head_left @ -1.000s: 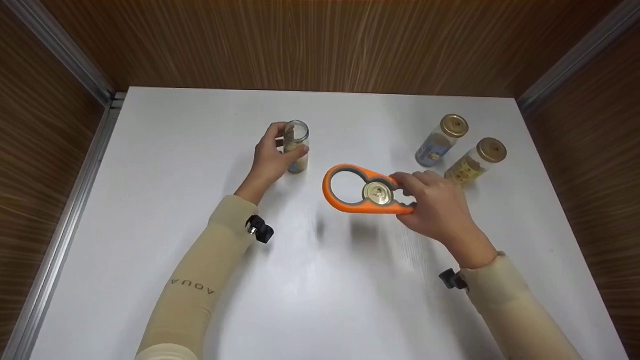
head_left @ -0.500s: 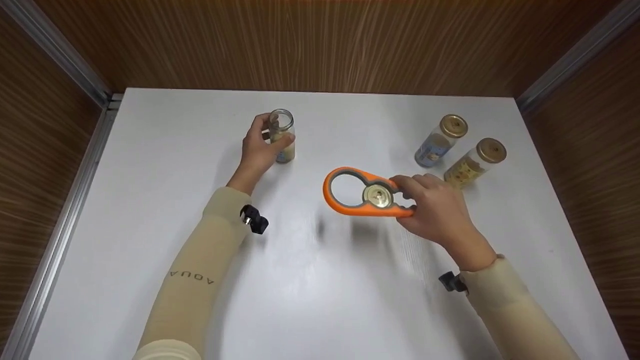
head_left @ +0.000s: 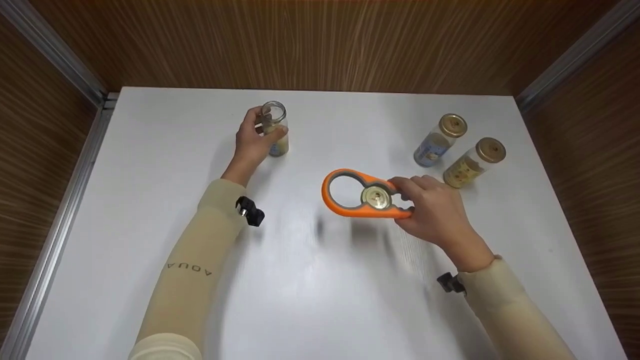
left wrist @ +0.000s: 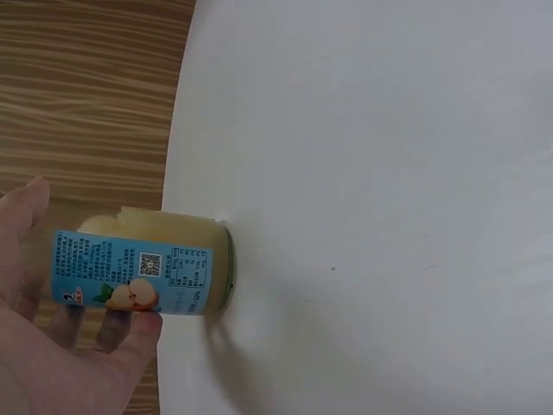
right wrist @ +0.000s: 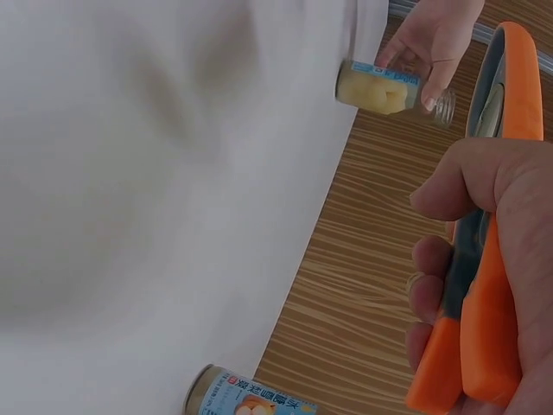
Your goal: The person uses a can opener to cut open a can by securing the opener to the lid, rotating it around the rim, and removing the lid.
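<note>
At the back left, my left hand (head_left: 251, 144) holds an open glass jar (head_left: 281, 146) upright, thumb on the near side and fingers behind. A blue label with a fruit picture wraps the jar (left wrist: 147, 268), and pale fruit pieces fill its lower part. The base is right at the white tabletop. My right hand (head_left: 434, 210) grips the handles of an orange jar opener (head_left: 372, 212), raised over the middle of the table. Caught in the opener's smaller ring is a gold metal lid (head_left: 376, 197); the larger ring has nothing in it.
Two glass jars with gold lids stand at the back right, one with a blue label (head_left: 431, 150) and one with a yellow label (head_left: 464, 171), just beyond my right hand. Wood-grain panels (head_left: 320, 45) border the white table (head_left: 300, 300) at the back and sides.
My left hand has carried the open jar left and toward the back of the table. The right hand, with the jar opener and lid, has stayed almost still.
</note>
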A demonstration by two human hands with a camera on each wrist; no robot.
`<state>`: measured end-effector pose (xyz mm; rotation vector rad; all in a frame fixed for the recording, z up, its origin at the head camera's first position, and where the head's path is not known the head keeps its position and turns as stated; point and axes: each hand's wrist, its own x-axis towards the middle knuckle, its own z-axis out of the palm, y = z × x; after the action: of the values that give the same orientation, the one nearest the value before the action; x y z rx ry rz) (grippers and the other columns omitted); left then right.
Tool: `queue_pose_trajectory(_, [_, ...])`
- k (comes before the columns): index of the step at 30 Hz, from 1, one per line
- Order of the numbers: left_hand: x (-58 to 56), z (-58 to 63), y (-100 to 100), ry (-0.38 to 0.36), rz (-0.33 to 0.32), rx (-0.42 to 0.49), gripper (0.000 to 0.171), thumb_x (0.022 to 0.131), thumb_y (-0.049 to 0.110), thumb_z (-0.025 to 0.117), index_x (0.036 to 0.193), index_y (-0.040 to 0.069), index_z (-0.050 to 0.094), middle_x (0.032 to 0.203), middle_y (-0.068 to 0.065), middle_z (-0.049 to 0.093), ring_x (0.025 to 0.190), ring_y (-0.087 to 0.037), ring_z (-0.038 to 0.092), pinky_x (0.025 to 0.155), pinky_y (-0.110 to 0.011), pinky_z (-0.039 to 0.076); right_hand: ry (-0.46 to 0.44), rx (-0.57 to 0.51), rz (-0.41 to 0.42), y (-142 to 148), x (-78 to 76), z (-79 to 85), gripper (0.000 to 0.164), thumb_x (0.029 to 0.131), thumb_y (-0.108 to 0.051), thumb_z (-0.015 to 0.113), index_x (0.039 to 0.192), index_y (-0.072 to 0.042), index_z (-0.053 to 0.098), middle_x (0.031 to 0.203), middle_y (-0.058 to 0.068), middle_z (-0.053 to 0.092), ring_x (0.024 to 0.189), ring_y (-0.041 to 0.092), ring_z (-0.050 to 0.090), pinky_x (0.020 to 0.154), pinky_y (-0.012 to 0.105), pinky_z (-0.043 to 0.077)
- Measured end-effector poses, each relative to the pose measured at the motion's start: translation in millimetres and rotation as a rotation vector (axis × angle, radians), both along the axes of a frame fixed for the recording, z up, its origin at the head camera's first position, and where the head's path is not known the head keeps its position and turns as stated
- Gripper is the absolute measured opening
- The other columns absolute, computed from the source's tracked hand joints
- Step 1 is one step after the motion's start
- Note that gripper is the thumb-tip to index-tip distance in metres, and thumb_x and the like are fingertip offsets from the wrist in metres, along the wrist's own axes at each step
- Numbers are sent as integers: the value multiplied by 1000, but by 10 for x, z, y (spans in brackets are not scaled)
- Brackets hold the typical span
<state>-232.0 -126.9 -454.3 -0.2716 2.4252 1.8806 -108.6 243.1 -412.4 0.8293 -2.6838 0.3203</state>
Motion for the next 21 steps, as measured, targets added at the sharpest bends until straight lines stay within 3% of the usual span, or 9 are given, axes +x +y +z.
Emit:
queue_pose_trajectory(13, [-12,4,-64,-55,4,28,65,92,36,72,147,32,37,151,1,40,137,-19,40,110,-37,40,14,-6,6,-10,-15,4,47,68,-16,75,115,-20,70,82,0,69,73,18,61,50,32,45])
queue_pose_trajectory(21, [29,-14,-70,-29,-12,38,68,92,35,72,149,29,36,151,-2,40,136,-21,41,109,-39,40,22,-24,18,-16,-27,-1,47,66,-13,75,112,-21,70,79,-1,68,71,18,59,49,31,43])
